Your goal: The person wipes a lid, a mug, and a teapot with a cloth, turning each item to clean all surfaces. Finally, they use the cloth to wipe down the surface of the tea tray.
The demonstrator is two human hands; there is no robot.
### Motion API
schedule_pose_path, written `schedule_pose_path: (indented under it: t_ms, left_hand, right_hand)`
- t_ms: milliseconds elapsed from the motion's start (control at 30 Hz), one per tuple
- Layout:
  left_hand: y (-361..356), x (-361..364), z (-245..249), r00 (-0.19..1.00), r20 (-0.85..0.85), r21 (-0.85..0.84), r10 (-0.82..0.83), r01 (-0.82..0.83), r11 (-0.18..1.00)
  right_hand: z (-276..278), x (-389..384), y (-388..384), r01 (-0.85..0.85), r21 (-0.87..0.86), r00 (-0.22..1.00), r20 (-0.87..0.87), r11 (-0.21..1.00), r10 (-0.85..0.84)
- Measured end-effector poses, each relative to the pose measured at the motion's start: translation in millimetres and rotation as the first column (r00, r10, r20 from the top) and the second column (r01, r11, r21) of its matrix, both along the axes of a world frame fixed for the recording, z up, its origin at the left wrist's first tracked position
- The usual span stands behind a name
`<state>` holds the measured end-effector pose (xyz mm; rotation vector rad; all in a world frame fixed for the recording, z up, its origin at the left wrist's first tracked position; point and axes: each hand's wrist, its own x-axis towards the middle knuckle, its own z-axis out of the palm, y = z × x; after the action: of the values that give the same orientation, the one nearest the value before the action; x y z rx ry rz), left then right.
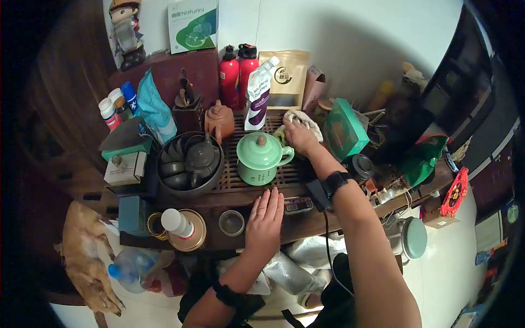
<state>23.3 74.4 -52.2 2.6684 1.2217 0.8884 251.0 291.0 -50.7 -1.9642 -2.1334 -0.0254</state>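
My right hand (299,135) grips a pale cloth (310,121) on the slatted wooden tea tray (228,179), with the fingers partly hidden in its folds. Just left of it stands a light green lidded mug (256,174), its handle turned toward that hand. My left hand (264,223) lies flat with fingers stretched out, at the front edge of the tray below the mug, holding nothing. Beside it on the left is a small grey cup (232,223); on its right, a small dark device with a display (298,204).
A dark bowl (164,183) of several cups and a teapot sits left, near a brown clay teapot (220,121). Behind stand a white-purple pouch (258,98) and red extinguishers (229,76). A green box (345,128) is right. A dog (87,254) lies on the floor.
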Motion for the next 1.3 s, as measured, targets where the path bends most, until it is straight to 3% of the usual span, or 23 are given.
schedule_pose_path:
  t_ms: [267, 367, 467, 567, 867, 1000, 1100, 1133, 1233, 1300]
  left_hand:
    - [-2, -4, 8, 0.999, -0.005, -0.095, -0.032, 0.032, 0.995]
    - [-3, -6, 7, 0.999, 0.008, -0.086, -0.044, 0.044, 0.995]
    - [-5, -5, 8, 0.999, -0.005, -0.091, -0.04, 0.039, 0.995]
    - [-7, -4, 9, 1.0, -0.012, -0.083, -0.029, 0.028, 0.996]
    - [-5, -5, 6, 0.999, 0.008, -0.09, -0.046, 0.046, 0.995]
    - [-4, -5, 9, 0.999, 0.024, -0.112, -0.039, 0.041, 0.993]
    - [-1, -2, -1, 0.999, 0.043, -0.061, -0.013, 0.016, 0.998]
    - [-1, -3, 0, 1.0, 0.029, -0.05, -0.008, 0.009, 0.999]
    - [-2, -1, 2, 0.999, 0.037, -0.049, 0.004, -0.002, 0.999]
    - [-1, 0, 2, 0.999, 0.048, -0.059, 0.005, -0.002, 0.998]
  right_hand:
    - [19, -6, -117, -0.169, -0.051, 0.985, -0.035, 0.984, 0.167]
    - [39, -20, -172, -0.197, -0.094, 0.972, -0.146, 0.976, 0.183]
    - [35, -16, -206, -0.285, 0.0, 0.953, -0.109, 0.959, 0.283]
    - [40, -16, -210, -0.262, 0.004, 0.957, -0.124, 0.965, 0.261]
    - [9, -2, -75, 0.054, -0.038, 0.996, 0.078, 0.998, -0.051]
    - [18, -3, -23, 0.095, -0.066, 0.994, 0.058, 0.993, -0.092]
    - [19, -9, 10, 0.238, -0.067, 0.971, 0.044, 0.969, -0.236]
    - [18, -10, 21, 0.212, -0.126, 0.977, 0.045, 0.969, -0.208]
    - [3, -14, 41, -0.217, -0.111, 0.976, -0.016, 0.97, 0.217]
    - [2, -12, 43, -0.271, -0.1, 0.962, 0.005, 0.957, 0.273]
